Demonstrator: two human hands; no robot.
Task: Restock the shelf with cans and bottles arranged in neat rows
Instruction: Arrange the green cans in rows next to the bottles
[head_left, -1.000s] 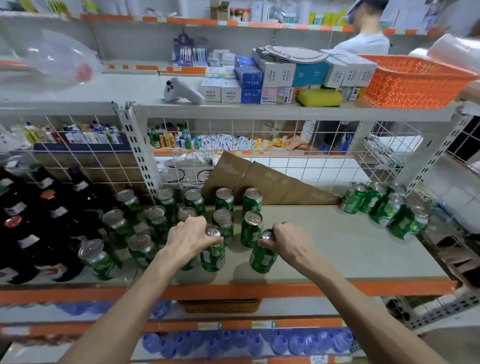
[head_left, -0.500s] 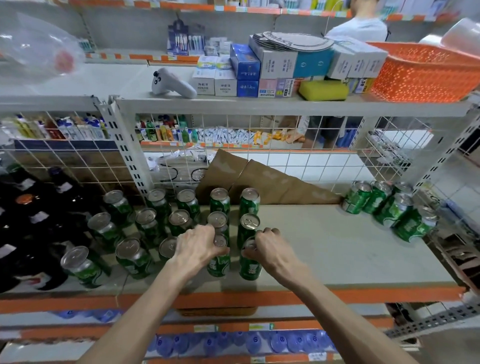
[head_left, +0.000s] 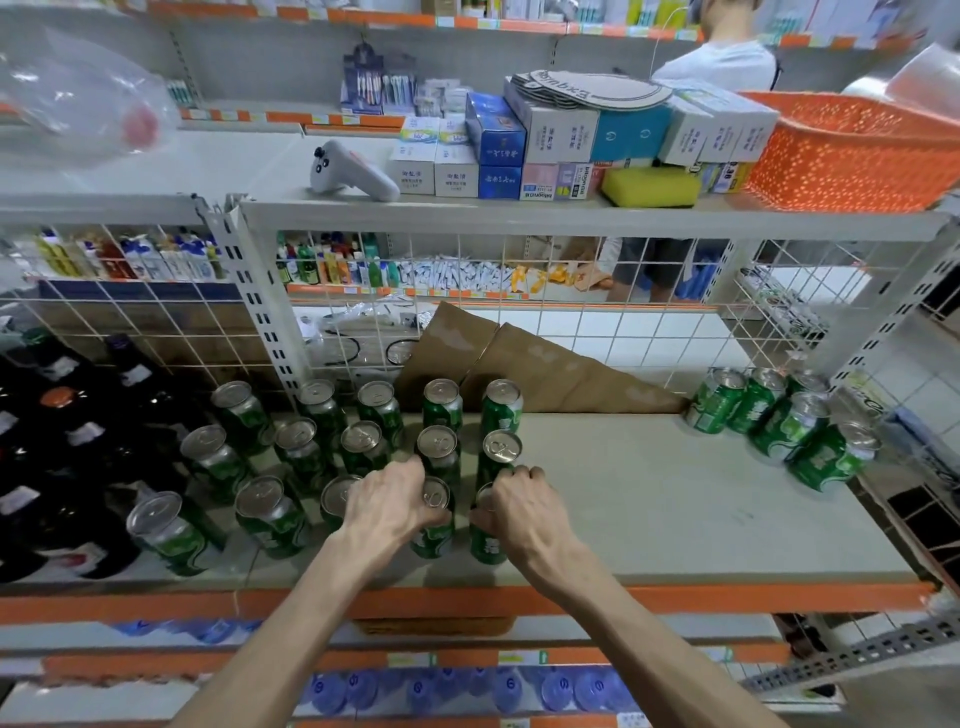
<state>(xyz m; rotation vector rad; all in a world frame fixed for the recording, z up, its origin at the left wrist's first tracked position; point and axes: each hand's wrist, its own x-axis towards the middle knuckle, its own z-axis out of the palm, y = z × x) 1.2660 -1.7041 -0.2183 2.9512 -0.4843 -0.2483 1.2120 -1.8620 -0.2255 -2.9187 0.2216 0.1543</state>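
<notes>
Several green cans with silver tops stand in rows on the grey shelf. My left hand grips the top of a front-row green can. My right hand grips the neighbouring green can just to its right. Both cans stand upright on the shelf, in line behind two columns of cans. A loose cluster of green cans sits at the shelf's back right. Dark bottles fill the left end.
Brown cardboard leans against the wire mesh back. An orange basket, boxes and a white controller rest on the shelf above. Blue-capped water bottles sit below. A person stands behind the shelving.
Both hands pushed their two cans back and together, the right can moving left, so they now stand at the front of the two right-hand columns. The camera tilted slightly.
</notes>
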